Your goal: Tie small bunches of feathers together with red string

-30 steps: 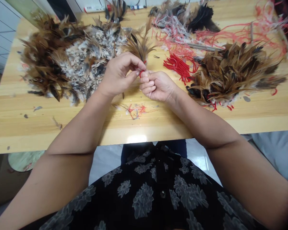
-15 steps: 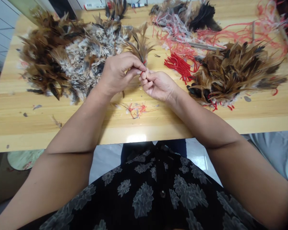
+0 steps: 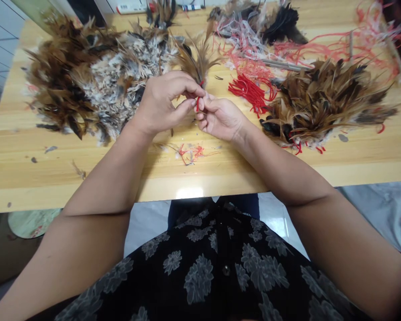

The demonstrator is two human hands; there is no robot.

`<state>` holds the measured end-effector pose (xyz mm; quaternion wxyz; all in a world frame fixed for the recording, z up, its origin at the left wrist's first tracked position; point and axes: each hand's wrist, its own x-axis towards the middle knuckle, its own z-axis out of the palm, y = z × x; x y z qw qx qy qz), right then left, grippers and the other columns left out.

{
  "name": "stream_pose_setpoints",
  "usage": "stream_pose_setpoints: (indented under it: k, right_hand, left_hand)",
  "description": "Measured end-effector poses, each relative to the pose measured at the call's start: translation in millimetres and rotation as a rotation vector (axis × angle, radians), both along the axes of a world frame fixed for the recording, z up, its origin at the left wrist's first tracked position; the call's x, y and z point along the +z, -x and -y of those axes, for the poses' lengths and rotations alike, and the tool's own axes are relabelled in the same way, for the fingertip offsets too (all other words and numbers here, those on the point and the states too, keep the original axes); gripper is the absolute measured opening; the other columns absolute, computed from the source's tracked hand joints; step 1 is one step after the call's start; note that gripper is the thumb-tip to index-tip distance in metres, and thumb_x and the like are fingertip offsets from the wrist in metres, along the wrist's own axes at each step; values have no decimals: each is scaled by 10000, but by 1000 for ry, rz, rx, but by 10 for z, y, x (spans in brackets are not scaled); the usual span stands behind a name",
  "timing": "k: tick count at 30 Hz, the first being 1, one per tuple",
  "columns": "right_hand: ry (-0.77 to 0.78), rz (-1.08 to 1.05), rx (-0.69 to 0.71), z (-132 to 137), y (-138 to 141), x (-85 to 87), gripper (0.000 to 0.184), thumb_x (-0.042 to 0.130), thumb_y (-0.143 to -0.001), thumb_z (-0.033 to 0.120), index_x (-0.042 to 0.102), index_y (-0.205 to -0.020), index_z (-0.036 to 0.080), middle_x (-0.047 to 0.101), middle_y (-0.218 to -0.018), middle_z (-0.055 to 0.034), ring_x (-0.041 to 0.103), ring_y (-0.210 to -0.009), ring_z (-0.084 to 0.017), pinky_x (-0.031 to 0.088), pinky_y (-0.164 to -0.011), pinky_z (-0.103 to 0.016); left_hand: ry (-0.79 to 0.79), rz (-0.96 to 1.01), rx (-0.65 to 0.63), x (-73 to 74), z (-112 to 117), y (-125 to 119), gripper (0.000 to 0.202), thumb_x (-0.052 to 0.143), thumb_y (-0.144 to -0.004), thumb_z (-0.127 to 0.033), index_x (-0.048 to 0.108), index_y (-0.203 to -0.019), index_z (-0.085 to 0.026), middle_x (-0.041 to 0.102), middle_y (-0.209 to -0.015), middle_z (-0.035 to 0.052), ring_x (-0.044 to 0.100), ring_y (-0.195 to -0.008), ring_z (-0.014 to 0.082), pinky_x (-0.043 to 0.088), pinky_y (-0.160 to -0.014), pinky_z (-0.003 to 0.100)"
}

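My left hand (image 3: 169, 100) and my right hand (image 3: 222, 119) meet above the middle of the table, fingertips pinched close together. A bunch of brown feathers (image 3: 198, 60) fans upward and away from me, just beyond the fingertips. Red yarn (image 3: 197, 105) is at its base, and a short piece shows between the two hands. My left thumb and forefinger close on the yarn. The right fingers are curled at the bunch's lower end, and the exact grip there is partly hidden.
Left of my hands spreads a big pile of brown and grey feathers (image 3: 115, 76). To the right lie cut red yarn strands (image 3: 249, 92) and a heap of brown feather bunches (image 3: 327, 98). Tangled pink string (image 3: 324, 44) is behind them. Red scraps (image 3: 192, 154) lie near the front edge.
The feather bunch stands slightly higher and spreads wider above the fingers. More red yarn shows between my fingertips. Both hands stay in nearly the same place.
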<state>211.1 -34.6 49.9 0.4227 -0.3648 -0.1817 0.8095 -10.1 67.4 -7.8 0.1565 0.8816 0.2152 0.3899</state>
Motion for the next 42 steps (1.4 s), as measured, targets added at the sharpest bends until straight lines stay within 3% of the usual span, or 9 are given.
stream_pose_setpoints:
  k: [5,9,14,19,23,27,30,37,42]
  right_hand:
    - [14,-7,-3,-7,8,2,422,506,-1298,37,533,-930,242,578,-711,93,492,-569,-60,391,-536,-119]
    - [69,-34,-21,13,28,48,453,477,-1339,102,508,-912,250,568,-693,87,478,-552,-61,380,-534,-110]
    - [119,-73,-88,20,50,76,437,496,-1316,84,525,-915,254,544,-667,94,454,-534,-72,364,-525,-122]
    - [160,-65,-137,14,87,83,429,518,-1355,143,532,-940,250,507,-641,120,420,-506,-53,324,-525,-110]
    - [175,-83,-163,17,110,86,460,479,-1387,207,516,-931,255,503,-645,117,403,-501,-59,324,-521,-128]
    - [173,-82,-154,19,119,67,470,495,-1389,221,508,-920,253,505,-654,111,402,-513,-57,319,-522,-128]
    - [161,-72,-136,34,125,69,482,545,-1385,254,493,-906,250,508,-651,108,403,-518,-58,326,-522,-123]
    - [149,-55,-136,80,135,133,534,583,-1385,324,467,-869,253,486,-653,109,382,-512,-64,336,-514,-132]
    - [140,-53,-137,69,131,121,482,575,-1357,204,451,-895,259,476,-673,114,382,-516,-60,318,-511,-131]
  left_hand:
    - [150,12,99,28,98,-31,516,803,-1158,-909,919,-1214,-409,915,-1171,108,861,-1265,426,708,-1260,700]
    - [130,62,54,29,88,-48,492,841,-1126,-921,921,-1197,-441,929,-1085,68,867,-1197,416,745,-1155,672]
    - [107,130,0,-12,128,-127,444,896,-1114,-850,974,-1238,-431,957,-1172,76,875,-1051,414,748,-996,684]
    - [88,164,89,-106,207,-253,411,805,-1192,-829,958,-1204,-447,965,-1145,42,888,-1159,400,742,-1090,684]
    - [33,212,75,-113,255,-296,405,860,-1171,-840,965,-1151,-450,984,-1159,31,907,-1061,388,760,-1010,672]
    - [45,171,178,-101,279,-300,494,720,-1258,-851,966,-1120,-445,962,-1069,44,910,-1091,391,770,-1031,661]
    - [-1,247,179,-189,199,-316,576,734,-1205,-937,947,-1075,-418,932,-963,38,859,-906,349,758,-898,613]
    - [44,358,162,-473,30,-311,591,764,-1205,-929,740,-1472,-402,875,-1086,20,802,-885,302,620,-851,548]
    - [90,354,138,-422,39,-281,534,816,-1154,-918,862,-1195,-388,900,-1073,45,800,-889,336,616,-848,591]
